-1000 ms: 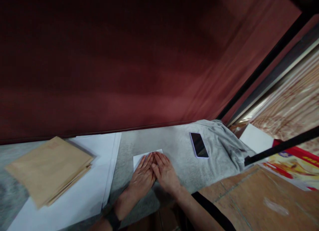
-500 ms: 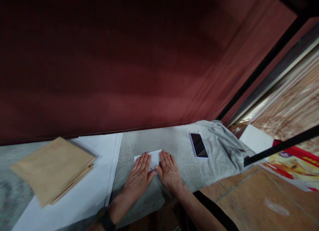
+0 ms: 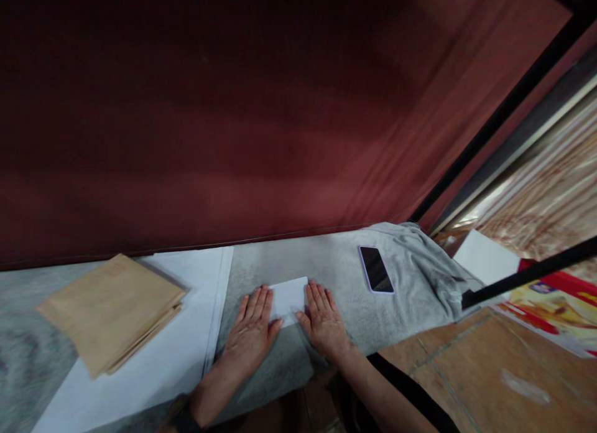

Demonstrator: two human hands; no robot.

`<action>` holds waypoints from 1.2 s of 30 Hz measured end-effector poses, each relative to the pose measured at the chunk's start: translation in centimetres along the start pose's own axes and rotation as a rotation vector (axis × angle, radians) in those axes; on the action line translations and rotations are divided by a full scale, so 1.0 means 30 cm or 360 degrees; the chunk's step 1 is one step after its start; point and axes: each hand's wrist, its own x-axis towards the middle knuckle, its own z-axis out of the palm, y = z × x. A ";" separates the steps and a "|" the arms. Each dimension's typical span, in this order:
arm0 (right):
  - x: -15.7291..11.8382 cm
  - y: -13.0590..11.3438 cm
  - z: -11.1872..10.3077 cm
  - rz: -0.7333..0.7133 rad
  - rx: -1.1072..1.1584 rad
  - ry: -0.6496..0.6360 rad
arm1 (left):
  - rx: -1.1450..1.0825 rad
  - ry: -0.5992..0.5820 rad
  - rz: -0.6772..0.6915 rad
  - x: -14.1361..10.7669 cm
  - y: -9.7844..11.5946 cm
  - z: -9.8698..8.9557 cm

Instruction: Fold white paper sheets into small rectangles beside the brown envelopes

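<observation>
A small white piece of paper [image 3: 288, 301], which looks folded, lies flat on the grey cloth between my hands. My left hand [image 3: 252, 324] rests flat over its left end, fingers stretched forward and the thumb pointing inward. On the other side, my right hand [image 3: 324, 321] lies flat along the right edge, its thumb near the lower corner. Neither hand grips anything. The paper's left end is hidden under my left fingers. A phone [image 3: 376, 270] with a dark screen and a pale purple edge lies to the right of my right hand.
Brown envelopes [image 3: 112, 308] are stacked on large white sheets [image 3: 186, 346] at the left. A grey cloth [image 3: 410, 296] covers the narrow surface, backed by a dark red panel [image 3: 224, 140]. A black bar [image 3: 532, 277] and a red-and-yellow box [image 3: 555, 305] are at the right, above the tiled floor.
My left hand has slid left, away from my right hand, and more of the white paper shows between them. The view has shifted slightly.
</observation>
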 end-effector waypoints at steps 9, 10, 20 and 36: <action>-0.057 -0.035 -0.031 -0.0117 0.0108 0.0020 | -0.0196 -0.0139 0.0266 0.071 0.075 -0.011; -0.065 -0.041 -0.034 -0.0153 0.0131 0.0020 | -0.0219 -0.0159 0.0312 0.081 0.087 -0.014; -0.129 -0.087 -0.069 -0.0239 0.0357 -0.0163 | -0.0296 -0.0200 0.0431 0.174 0.140 0.007; -0.030 -0.059 -0.138 -0.0191 0.0628 -0.0220 | -0.0254 -0.0098 0.0421 0.189 0.123 0.052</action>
